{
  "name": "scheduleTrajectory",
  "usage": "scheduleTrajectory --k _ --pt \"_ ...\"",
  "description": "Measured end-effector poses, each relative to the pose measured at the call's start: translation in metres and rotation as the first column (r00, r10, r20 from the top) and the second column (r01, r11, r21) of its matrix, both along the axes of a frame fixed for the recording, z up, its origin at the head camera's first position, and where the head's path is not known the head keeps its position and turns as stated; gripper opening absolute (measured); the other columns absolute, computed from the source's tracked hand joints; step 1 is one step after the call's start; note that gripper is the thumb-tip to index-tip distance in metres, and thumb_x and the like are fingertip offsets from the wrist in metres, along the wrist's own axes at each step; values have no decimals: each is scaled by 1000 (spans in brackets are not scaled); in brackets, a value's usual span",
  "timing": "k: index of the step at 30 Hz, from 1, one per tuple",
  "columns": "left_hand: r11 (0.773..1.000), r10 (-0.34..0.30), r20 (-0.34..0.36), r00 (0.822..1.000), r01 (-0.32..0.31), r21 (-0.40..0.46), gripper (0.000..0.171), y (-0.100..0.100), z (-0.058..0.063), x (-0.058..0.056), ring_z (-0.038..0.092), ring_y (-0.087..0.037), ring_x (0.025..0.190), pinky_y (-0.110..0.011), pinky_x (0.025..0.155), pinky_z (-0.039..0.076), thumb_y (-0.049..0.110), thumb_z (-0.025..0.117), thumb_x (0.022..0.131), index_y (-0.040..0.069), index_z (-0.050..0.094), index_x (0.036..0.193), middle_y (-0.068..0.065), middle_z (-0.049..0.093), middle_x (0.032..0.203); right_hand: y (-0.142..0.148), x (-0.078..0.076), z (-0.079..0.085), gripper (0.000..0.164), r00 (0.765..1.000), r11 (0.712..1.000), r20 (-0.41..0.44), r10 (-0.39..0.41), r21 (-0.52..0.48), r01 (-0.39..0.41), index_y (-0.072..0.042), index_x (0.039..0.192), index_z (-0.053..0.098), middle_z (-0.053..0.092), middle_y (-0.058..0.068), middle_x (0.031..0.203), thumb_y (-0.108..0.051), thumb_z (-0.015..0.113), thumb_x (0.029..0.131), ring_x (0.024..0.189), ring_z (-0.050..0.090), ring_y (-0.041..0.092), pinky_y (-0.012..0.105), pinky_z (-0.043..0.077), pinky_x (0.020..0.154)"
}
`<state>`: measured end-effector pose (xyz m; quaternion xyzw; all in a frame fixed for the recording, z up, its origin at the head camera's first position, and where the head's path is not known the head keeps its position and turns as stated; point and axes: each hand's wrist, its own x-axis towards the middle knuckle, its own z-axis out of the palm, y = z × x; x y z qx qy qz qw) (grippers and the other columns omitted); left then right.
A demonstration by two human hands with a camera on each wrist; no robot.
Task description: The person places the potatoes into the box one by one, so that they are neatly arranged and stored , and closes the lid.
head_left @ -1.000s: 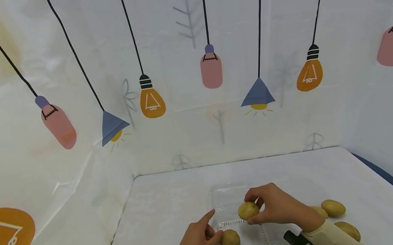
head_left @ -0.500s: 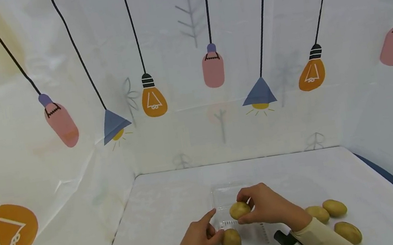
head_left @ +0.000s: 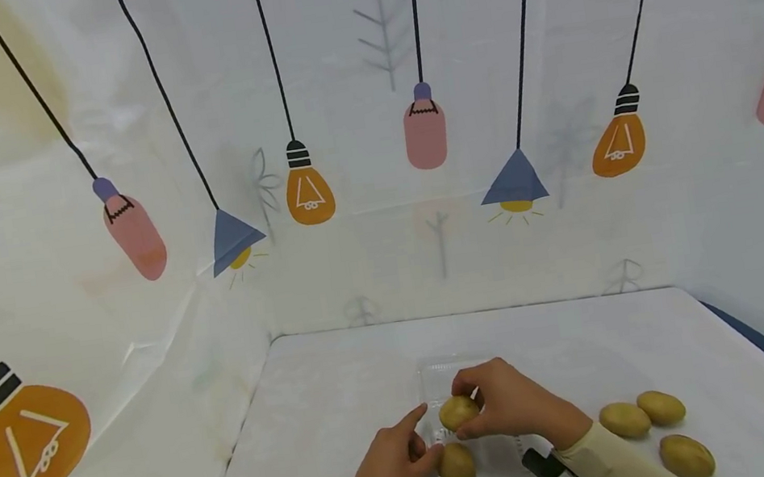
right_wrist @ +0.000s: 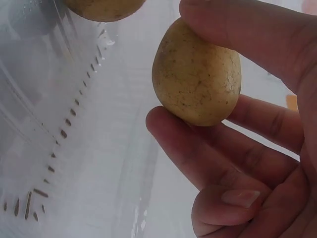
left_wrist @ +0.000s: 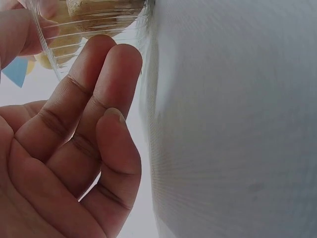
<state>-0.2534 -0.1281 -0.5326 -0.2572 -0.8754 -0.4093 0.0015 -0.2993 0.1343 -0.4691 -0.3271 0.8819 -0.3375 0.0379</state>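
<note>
My right hand (head_left: 515,403) grips a potato (head_left: 458,413) above the clear plastic clamshell box (head_left: 498,467), whose lid lies back on the far side. In the right wrist view, thumb and fingers pinch this speckled potato (right_wrist: 198,74). Another potato (head_left: 456,464) sits in the box's near left part. My left hand (head_left: 393,465) rests at the box's left side, index finger stretched along the rim and thumb at the edge beside that potato. The left wrist view has its loosely bent fingers (left_wrist: 119,74) against or close to the ridged wall (left_wrist: 106,25); contact is unclear.
To the right, three potatoes lie on the white table (head_left: 344,382): one at the left (head_left: 625,419), another just behind it (head_left: 661,407), the last nearer me (head_left: 687,458). A printed white sheet (head_left: 370,256) rises along the back and sides.
My right hand has moved left and slightly down with its potato, closer to the potato in the box. The left hand keeps its place at the box. The head view has shifted slightly.
</note>
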Motion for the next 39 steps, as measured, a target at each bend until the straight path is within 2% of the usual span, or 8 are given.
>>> scheduleTrajectory --k 6,12,24,29,35,39 --pt "1000 -16 -11 1000 16 1 68 -1 -3 -1 53 3 59 -21 57 49 38 70 101 1 50 155 20 61 75 -7 -1 -2 38 999 999 -37 28 19 -27 -21 102 75 73 -14 95 -35 98 76 78 67 4 25 56 66" --pt "999 -42 -40 998 43 24 70 -3 -5 -1 53 5 59 -20 56 50 37 72 100 -2 49 154 21 61 75 -13 1 1 40 995 996 -97 36 84 -28 -22 104 76 73 -16 96 -39 97 74 73 63 -1 24 53 64" --pt "997 -60 -41 997 62 51 72 -3 -7 -1 55 4 58 -21 55 51 38 72 101 -4 49 154 20 62 75 -20 2 0 42 994 992 -16 108 60 -107 -15 109 78 73 -13 99 -36 97 77 77 67 4 23 56 66" --pt "997 -54 -36 998 56 50 71 -2 -7 -1 54 4 58 -20 55 51 36 72 100 -4 49 154 20 62 75 -18 1 0 41 991 990 25 132 44 -133 -12 112 78 75 -11 102 -30 96 80 79 68 6 24 57 67" --pt "998 -44 -14 999 44 40 71 -2 -4 0 53 3 58 -21 56 50 37 72 100 -3 48 154 19 62 74 -15 0 0 39 987 990 101 126 44 -131 -10 118 78 75 -9 105 -19 91 82 74 68 2 24 57 66" --pt "999 -37 -8 999 37 33 71 -2 -3 1 53 3 58 -21 56 50 38 71 100 -3 48 154 19 62 75 -15 1 1 36 987 991 100 126 33 -130 -11 116 77 75 -8 104 -14 90 82 74 68 2 24 57 66"
